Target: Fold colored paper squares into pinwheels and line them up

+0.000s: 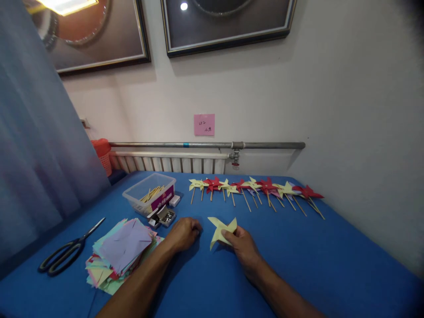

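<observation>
R hand (245, 250) pinches the cream pinwheel (218, 228) near its ctr, thumb on top; it's over the worktop (285, 260), nearer the wearer than the row of pinwheels on sticks (267, 185). L hand (185, 234) has fingers curled in, near the small box (162, 212) of metal bits (169, 217) (pins, prob.); can't tell if it's pinching anything.

No stick visible on the cream pinwheel, so step in hand is prob. securing folded tips at ctr. To do it well: thumb pressure light but dead on ctr, so tips don't spring back & blades don't crease. Check all tips overlap b4 pinning; off-ctr = wobbly spin. Go straight thru, w/ fingertips clear of the sharp end underneath. Leave slight slack btwn paper & stick so it turns freely.

Loose sticks (152, 193) sit in the plastic tub (167, 198); paper stack (126, 243) & scissors (71, 251) lie off to the left, clear of both hands.
</observation>
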Tool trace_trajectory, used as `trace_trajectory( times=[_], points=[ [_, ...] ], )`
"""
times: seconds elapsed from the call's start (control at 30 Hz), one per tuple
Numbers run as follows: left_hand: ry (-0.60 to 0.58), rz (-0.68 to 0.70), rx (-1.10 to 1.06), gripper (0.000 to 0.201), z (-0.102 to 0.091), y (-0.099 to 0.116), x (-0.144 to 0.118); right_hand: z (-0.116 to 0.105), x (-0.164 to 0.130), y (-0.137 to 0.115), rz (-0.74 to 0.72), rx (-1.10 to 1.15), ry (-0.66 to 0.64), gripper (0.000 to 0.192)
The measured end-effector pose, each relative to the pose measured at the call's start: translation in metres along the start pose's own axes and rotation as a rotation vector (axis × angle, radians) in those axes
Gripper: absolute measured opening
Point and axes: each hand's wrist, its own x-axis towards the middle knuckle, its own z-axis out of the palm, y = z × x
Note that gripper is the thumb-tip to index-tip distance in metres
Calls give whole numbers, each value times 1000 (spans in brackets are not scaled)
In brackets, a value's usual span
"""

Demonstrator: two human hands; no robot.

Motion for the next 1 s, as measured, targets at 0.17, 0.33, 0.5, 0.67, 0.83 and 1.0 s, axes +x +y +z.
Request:
trace_trajectory(
  times=[0.17,0.33,0.5,0.67,0.83,1.0],
  points=[
    [1,-40,78,22,2,4,-1,-4,4,6,-2,-5,-1,46],
    [19,-9,215,20,5,10,-3,-6,8,10,-5,-12,17,44],
    [-10,-50,401,23,5,14,-5,-2,4,5,-21,0,37,43],
    [109,-4,80,16,-1,30,-11,-1,4,5,-17,-11,44,43],
    [221,168,-247,15,7,50,-17,1,1,3,-54,-81,25,43],
    [283,204,-158,12,19,54,-16,3,-5,0,-70,-84,4,42]
  ],
)
